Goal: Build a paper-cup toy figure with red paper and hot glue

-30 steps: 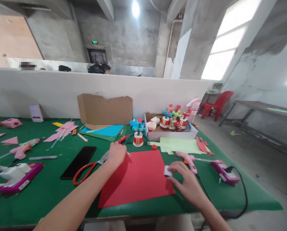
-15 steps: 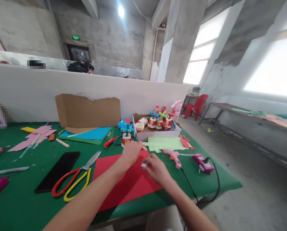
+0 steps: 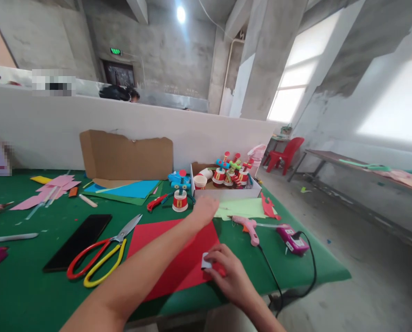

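My left hand [image 3: 206, 210] reaches across the red sheet [image 3: 173, 251] to the near edge of the pale green paper [image 3: 243, 208]. It is blurred and its fingertips are hidden, so I cannot tell what it touches. Low over the sheet's right side, my right hand [image 3: 228, 272] pinches a small white piece [image 3: 206, 261] with a dark lower edge; its exact kind is unclear. A paper-cup robot figure [image 3: 180, 201], with a blue head and spring arms, stands just left of my left hand. Scissors [image 3: 117, 240] with one red and one yellow handle lie open left of the sheet.
A pink glue gun [image 3: 249, 228] rests on the right, its cord hanging over the edge near a purple power strip [image 3: 293, 240]. A white box [image 3: 226, 193] with similar figures stands behind. A black phone [image 3: 79, 242] and pink paper strips [image 3: 53, 190] lie left.
My left hand has moved away from the right one, toward the green paper and box. My right hand has come nearer to me with the white piece still in its fingers.
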A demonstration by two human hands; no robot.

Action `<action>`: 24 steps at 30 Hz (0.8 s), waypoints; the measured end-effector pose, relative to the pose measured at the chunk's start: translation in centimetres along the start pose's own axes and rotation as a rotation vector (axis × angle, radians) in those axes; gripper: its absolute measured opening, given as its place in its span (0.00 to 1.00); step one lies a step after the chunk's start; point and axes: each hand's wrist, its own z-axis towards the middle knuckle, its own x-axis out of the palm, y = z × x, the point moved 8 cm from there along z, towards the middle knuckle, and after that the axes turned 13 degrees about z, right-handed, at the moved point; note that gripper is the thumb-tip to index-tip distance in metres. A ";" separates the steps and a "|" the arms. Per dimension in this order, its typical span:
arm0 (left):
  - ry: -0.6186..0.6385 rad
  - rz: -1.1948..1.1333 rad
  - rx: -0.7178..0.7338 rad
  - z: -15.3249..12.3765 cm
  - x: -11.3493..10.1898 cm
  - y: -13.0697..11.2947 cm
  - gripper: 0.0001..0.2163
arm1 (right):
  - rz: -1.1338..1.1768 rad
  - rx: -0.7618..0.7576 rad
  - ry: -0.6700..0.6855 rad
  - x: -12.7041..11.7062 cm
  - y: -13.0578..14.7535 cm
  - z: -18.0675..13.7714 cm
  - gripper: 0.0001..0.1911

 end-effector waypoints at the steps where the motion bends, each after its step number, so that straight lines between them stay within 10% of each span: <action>1: -0.012 -0.005 -0.036 -1.7 -0.2 1.0 0.13 | 0.009 0.011 -0.028 -0.9 -0.2 -0.2 0.10; 6: -0.018 -0.185 -0.240 -11.4 -0.6 5.9 0.13 | 0.195 0.213 -0.232 -4.7 -3.1 0.6 0.14; 10: -0.042 -0.853 -0.409 -16.7 0.5 6.7 0.14 | 0.549 0.187 -0.126 -2.1 -2.9 3.2 0.19; 15: -0.069 -1.494 -0.521 -18.1 2.6 3.6 0.21 | 0.415 -0.062 -0.076 1.9 0.8 4.8 0.17; 20: -0.092 -1.434 -0.551 -17.5 3.3 3.2 0.19 | 0.271 -0.137 0.020 3.4 2.4 5.0 0.18; 24: -0.108 -0.894 -0.653 -18.4 3.4 9.6 0.11 | 0.257 0.022 -0.272 -3.3 -0.8 4.1 0.21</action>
